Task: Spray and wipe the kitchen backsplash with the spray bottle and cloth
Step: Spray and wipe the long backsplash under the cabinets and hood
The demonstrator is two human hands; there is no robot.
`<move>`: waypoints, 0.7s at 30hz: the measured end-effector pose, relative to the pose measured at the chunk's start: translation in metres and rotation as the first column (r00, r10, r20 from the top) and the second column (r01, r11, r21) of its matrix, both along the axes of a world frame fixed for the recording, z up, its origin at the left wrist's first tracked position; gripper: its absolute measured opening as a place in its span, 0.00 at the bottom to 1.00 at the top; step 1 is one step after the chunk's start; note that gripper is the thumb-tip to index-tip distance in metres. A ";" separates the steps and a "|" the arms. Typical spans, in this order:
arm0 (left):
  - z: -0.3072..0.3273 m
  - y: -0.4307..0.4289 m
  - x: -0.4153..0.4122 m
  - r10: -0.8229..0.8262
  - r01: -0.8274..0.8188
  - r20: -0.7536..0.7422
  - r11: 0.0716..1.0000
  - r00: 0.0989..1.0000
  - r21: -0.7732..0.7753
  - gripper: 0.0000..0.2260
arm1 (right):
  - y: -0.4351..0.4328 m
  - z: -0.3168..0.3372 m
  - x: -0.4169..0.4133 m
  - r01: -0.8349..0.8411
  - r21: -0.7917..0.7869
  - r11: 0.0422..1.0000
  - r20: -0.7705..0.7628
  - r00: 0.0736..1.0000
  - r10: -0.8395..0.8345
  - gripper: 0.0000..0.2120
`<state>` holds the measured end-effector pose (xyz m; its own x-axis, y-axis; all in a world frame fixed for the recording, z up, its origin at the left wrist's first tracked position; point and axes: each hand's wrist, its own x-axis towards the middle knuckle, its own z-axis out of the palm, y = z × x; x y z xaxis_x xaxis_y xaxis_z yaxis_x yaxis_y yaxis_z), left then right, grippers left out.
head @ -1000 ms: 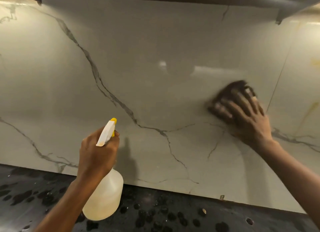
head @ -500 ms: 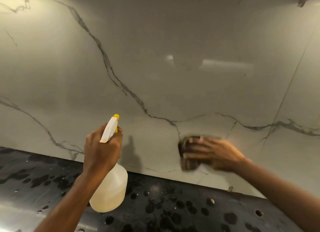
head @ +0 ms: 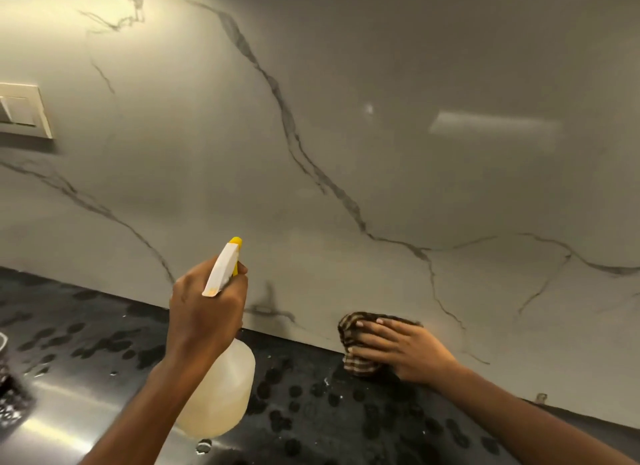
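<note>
The backsplash (head: 381, 152) is a glossy pale marble-look slab with dark veins, filling most of the head view. My left hand (head: 204, 312) grips the neck of a translucent spray bottle (head: 221, 395) whose white and yellow nozzle points at the wall. My right hand (head: 401, 350) lies flat on a brown striped cloth (head: 353, 343), pressing it against the bottom of the backsplash where the wall meets the counter.
A black speckled countertop (head: 329, 412) runs along the bottom, wet and shiny at the left. A cream switch plate (head: 20, 112) is mounted on the wall at far left. A dark patterned object (head: 8, 388) sits at the left edge.
My right hand has swept the cloth from mid-right of the wall down and left to its bottom edge. The view has shifted, showing the switch plate. The bottle stays held.
</note>
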<state>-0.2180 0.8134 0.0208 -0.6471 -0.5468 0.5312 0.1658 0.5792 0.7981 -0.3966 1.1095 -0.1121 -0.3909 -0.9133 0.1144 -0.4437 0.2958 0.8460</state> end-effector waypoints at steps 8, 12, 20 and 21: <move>-0.012 -0.033 -0.005 0.000 0.000 -0.020 1.000 1.000 -0.006 0.09 | -0.097 0.183 -0.009 -0.240 -0.794 0.558 -0.212 0.970 0.116 0.27; -0.016 -0.053 -0.011 -0.004 0.004 -0.016 0.999 1.000 0.039 0.09 | -0.132 0.105 -0.006 -0.145 -0.817 0.558 -0.099 0.989 0.112 0.38; -0.016 -0.091 -0.013 -0.003 0.002 -0.029 1.000 1.000 -0.030 0.11 | -0.147 0.049 -0.016 -0.140 -0.137 0.981 -0.033 0.990 0.137 0.34; -0.017 -0.097 -0.015 -0.001 0.000 -0.027 0.999 1.000 -0.034 0.12 | -0.161 0.079 -0.020 -0.200 -0.275 0.940 -0.067 0.980 0.189 0.33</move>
<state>-0.2325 0.7165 0.0034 -0.6327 -0.5277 0.5667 0.1868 0.6062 0.7731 -0.4164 0.9486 -0.0328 -0.1990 -0.9002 0.3874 -0.4844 0.4340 0.7596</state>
